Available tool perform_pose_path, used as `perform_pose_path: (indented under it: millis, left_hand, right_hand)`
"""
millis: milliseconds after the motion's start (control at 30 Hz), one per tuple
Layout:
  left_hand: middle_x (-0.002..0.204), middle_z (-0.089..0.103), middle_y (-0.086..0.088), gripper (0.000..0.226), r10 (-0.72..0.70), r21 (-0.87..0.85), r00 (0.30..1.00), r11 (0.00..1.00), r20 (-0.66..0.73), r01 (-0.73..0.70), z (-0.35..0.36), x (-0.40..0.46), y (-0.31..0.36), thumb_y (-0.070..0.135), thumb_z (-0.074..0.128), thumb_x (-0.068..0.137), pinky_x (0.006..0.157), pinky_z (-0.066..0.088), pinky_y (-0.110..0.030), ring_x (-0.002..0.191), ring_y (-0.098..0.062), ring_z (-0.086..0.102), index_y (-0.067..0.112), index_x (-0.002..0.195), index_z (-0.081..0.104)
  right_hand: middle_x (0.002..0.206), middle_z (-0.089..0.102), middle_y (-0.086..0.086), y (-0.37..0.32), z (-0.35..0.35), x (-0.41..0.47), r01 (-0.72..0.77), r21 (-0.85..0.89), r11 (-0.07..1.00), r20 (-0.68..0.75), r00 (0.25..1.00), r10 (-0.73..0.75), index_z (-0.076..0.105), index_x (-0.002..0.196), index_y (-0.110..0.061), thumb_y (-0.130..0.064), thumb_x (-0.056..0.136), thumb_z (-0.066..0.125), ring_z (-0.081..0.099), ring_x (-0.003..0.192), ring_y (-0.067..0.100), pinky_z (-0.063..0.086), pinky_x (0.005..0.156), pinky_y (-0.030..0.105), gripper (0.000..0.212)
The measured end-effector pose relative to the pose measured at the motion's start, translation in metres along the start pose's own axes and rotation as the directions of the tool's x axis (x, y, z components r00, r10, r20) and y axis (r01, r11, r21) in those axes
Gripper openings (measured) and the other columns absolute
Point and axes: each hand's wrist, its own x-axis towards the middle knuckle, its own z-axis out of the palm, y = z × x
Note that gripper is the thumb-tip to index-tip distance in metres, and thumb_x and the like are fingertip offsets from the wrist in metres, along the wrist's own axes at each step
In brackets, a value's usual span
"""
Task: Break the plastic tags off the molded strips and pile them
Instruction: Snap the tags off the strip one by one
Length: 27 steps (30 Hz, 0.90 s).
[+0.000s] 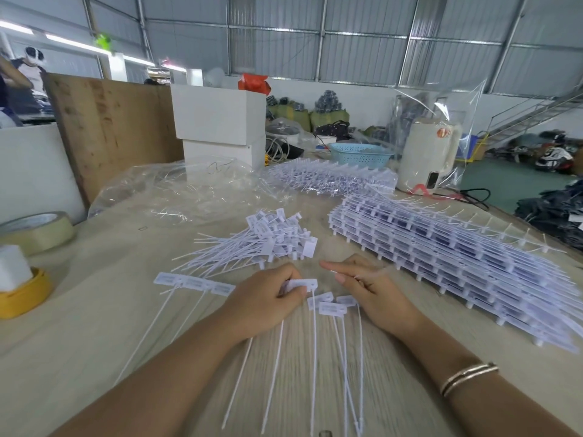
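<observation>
Pinching tag (300,284) (left hand (265,298)).

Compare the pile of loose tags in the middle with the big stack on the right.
The pile of loose tags lies jumbled, tails fanned leftward; the stack of molded strips lies in neat layered rows. The pile is smaller; the stack runs longer along the table's right side. Both are white plastic.

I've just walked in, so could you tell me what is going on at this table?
A person is separating white plastic tags. The left hand pinches one tag; the right hand rests beside it. A pile of loose tags lies just beyond, and a stack of molded strips waits to the right.
</observation>
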Motion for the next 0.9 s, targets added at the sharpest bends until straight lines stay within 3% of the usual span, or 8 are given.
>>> perform_pose_path:
  millis: [133, 300, 467, 567, 633, 733, 833, 900]
  left_hand:
    - [0.071, 0.059, 0.004, 0.014, -0.023, -0.016, 1.0, 1.0, -0.013, 0.023, -0.003, 0.002, 0.0, 0.023, 0.044, 0.091, 0.059, 0.039, -0.033, 0.058, -0.011, 0.048, 0.029, 0.083, 0.053]
    - [0.084, 0.064, 0.002, 0.017, -0.035, -0.005, 0.999, 0.999, -0.033, 0.034, -0.004, 0.001, 0.002, 0.019, 0.041, 0.092, 0.065, 0.046, -0.043, 0.066, -0.019, 0.055, 0.032, 0.095, 0.052]
    - [0.105, 0.06, 0.014, 0.026, 0.012, 0.119, 0.999, 0.993, -0.042, -0.007, -0.003, -0.001, 0.008, 0.017, 0.042, 0.093, 0.064, 0.042, -0.034, 0.07, -0.009, 0.054, 0.028, 0.116, 0.047]
    - [0.098, 0.054, 0.018, 0.033, 0.114, 0.184, 0.993, 0.977, -0.042, -0.105, 0.002, -0.002, 0.013, 0.015, 0.042, 0.092, 0.058, 0.032, -0.026, 0.066, -0.005, 0.051, 0.024, 0.123, 0.044]
    - [0.093, 0.057, 0.012, 0.029, 0.158, 0.163, 0.986, 0.976, -0.061, -0.146, 0.005, -0.002, 0.016, 0.014, 0.043, 0.092, 0.063, 0.041, -0.029, 0.073, -0.01, 0.054, 0.022, 0.12, 0.045]
    - [0.103, 0.056, 0.006, 0.029, 0.147, 0.096, 0.985, 0.986, -0.095, -0.138, 0.006, -0.001, 0.018, 0.014, 0.043, 0.095, 0.076, 0.044, -0.031, 0.086, -0.012, 0.054, 0.02, 0.123, 0.044]
    - [0.105, 0.048, 0.008, 0.034, 0.113, 0.048, 0.985, 0.993, -0.128, -0.108, 0.003, 0.001, 0.017, 0.009, 0.042, 0.095, 0.071, 0.035, -0.019, 0.083, -0.003, 0.048, 0.021, 0.127, 0.043]
    - [0.111, 0.049, 0.006, 0.032, 0.077, 0.085, 0.987, 0.994, -0.141, -0.066, -0.002, 0.001, 0.016, 0.013, 0.04, 0.096, 0.078, 0.039, -0.023, 0.089, -0.006, 0.051, 0.022, 0.126, 0.045]
  right_hand:
    - [0.086, 0.051, 0.008, 0.004, 0.002, -0.001, 0.013, -0.068, 0.998, 0.099, 0.995, -0.006, 0.05, 0.127, -0.021, 0.004, 0.09, 0.054, 0.051, 0.08, 0.017, 0.04, 0.073, 0.024, 0.045]
    - [0.092, 0.052, 0.001, 0.007, 0.001, 0.001, -0.061, -0.002, 0.998, 0.169, 0.984, 0.06, 0.057, 0.119, -0.01, 0.024, 0.079, 0.044, 0.05, 0.092, 0.02, 0.037, 0.084, 0.023, 0.054]
    - [0.101, 0.061, 0.004, 0.004, 0.001, 0.0, -0.017, -0.048, 0.999, 0.116, 0.993, 0.023, 0.068, 0.097, -0.024, 0.013, 0.078, 0.044, 0.051, 0.103, 0.022, 0.036, 0.094, 0.035, 0.049]
    - [0.11, 0.055, -0.003, 0.0, 0.002, -0.002, 0.119, -0.117, 0.986, 0.079, 0.991, -0.11, 0.056, 0.111, -0.034, 0.007, 0.076, 0.053, 0.048, 0.106, 0.002, 0.037, 0.092, 0.021, 0.054]
    - [0.116, 0.052, -0.014, 0.001, 0.005, -0.003, 0.177, -0.225, 0.958, 0.124, 0.981, -0.153, 0.052, 0.126, -0.035, -0.002, 0.081, 0.063, 0.049, 0.108, 0.0, 0.037, 0.093, 0.026, 0.057]
    - [0.106, 0.056, -0.018, 0.004, 0.007, -0.003, 0.234, -0.379, 0.895, 0.1, 0.972, -0.212, 0.054, 0.128, -0.031, -0.014, 0.081, 0.068, 0.053, 0.096, 0.005, 0.039, 0.084, 0.033, 0.051]
    - [0.091, 0.066, -0.009, 0.001, 0.007, -0.002, 0.28, -0.469, 0.838, 0.127, 0.96, -0.249, 0.067, 0.115, -0.028, -0.019, 0.082, 0.067, 0.056, 0.082, 0.009, 0.037, 0.075, 0.03, 0.034]
    - [0.086, 0.067, -0.008, 0.0, 0.006, -0.002, 0.269, -0.472, 0.84, 0.115, 0.963, -0.243, 0.069, 0.113, -0.026, -0.019, 0.082, 0.065, 0.055, 0.079, 0.009, 0.04, 0.072, 0.034, 0.032]
